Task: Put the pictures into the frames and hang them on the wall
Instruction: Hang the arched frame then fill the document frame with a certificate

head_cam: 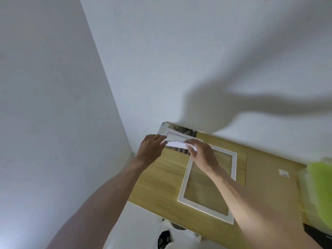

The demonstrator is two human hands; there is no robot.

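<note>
Holding a thin white paper picture [177, 143] level was called for: it was pinched at either end by the left hand [151, 147] and right hand [201, 153], just beyond the white rectangular frame [185, 184] lying flat on the wooden table [158, 177]; even tension would have avoided creasing.

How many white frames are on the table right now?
1. The white frame lies flat mid-table, under the right forearm. Another may be hidden beneath the papers that both hands hold.

A frame [208, 184] lies flat on the table [154, 180]; a board [269, 180] lies just to its right; sheets [177, 141] (held by both hands) sit behind it, near the wall corner [125, 137].
</note>
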